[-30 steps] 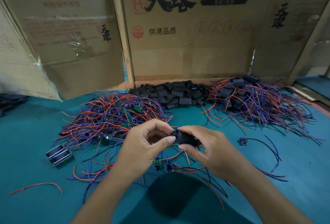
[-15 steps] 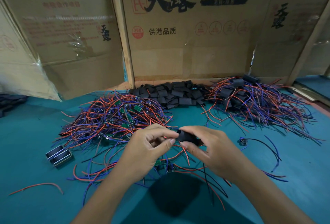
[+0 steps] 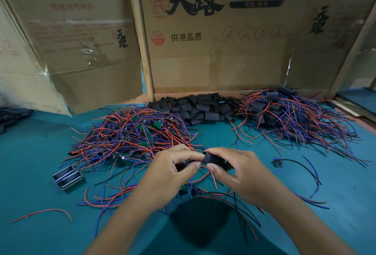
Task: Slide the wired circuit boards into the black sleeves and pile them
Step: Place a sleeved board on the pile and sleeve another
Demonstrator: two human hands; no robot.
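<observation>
Over the teal table, my right hand (image 3: 240, 173) pinches a black sleeve (image 3: 213, 158) between thumb and fingers. My left hand (image 3: 173, 173) meets it from the left, fingers closed on the wires at the sleeve's mouth; the board itself is hidden. Red, blue and black wires hang below both hands. A heap of unsleeved green boards with red and blue wires (image 3: 134, 134) lies at left. Empty black sleeves (image 3: 199, 108) are piled at the back centre. Sleeved boards (image 3: 284, 112) are piled at the back right.
Cardboard walls (image 3: 213, 51) close off the back of the table. Two small metal-framed parts (image 3: 68, 177) lie at left. A single board with black and blue wires (image 3: 277, 162) lies right of my hands. Loose wires (image 3: 42, 213) are scattered near the front.
My hands have stayed almost in place. The sleeve has shifted slightly to the right in my right hand's pinch, and my left fingers have closed in at its mouth.
</observation>
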